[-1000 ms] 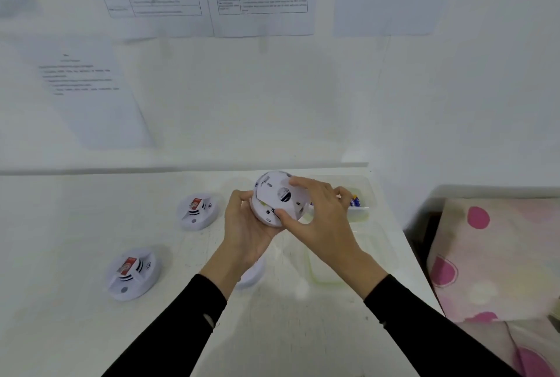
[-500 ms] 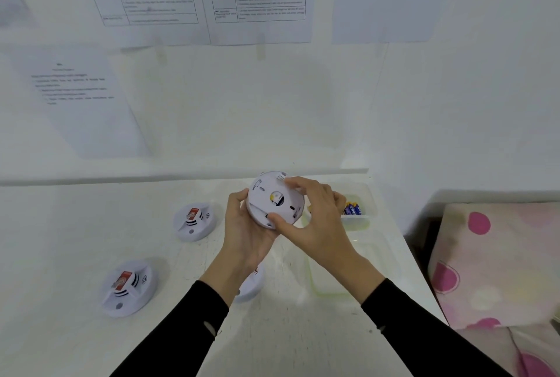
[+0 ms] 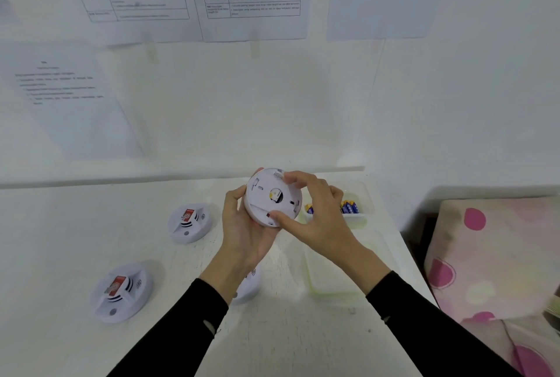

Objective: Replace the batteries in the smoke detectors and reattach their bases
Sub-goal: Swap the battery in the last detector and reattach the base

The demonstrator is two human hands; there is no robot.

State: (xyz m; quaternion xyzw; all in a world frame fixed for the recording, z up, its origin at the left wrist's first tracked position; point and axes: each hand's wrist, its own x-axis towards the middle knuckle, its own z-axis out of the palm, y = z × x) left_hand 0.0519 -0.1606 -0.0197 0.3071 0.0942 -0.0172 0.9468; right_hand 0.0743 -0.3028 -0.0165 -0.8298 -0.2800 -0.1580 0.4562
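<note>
A round white smoke detector (image 3: 269, 194) is held above the table with its flat base side tilted toward me. My left hand (image 3: 242, 225) cups it from the left and below. My right hand (image 3: 315, 213) grips its rim, fingers on the top edge and thumb on the lower edge. Two more white detectors with red labels lie face up on the table, one at mid left (image 3: 189, 222) and one at front left (image 3: 121, 291). Another detector (image 3: 250, 285) is partly hidden under my left forearm. Blue and yellow batteries (image 3: 350, 207) lie in a small clear tray.
The small clear tray (image 3: 360, 219) stands at the table's back right. A larger clear lid or tray (image 3: 333, 273) lies in front of it. The white table (image 3: 288, 331) ends at right beside a pink spotted cushion (image 3: 491, 255). Printed sheets hang on the wall behind.
Both hands have turned the held detector, so its flat base side faces me more squarely. My right fingers have shifted along the rim. The detectors on the table have not moved.
</note>
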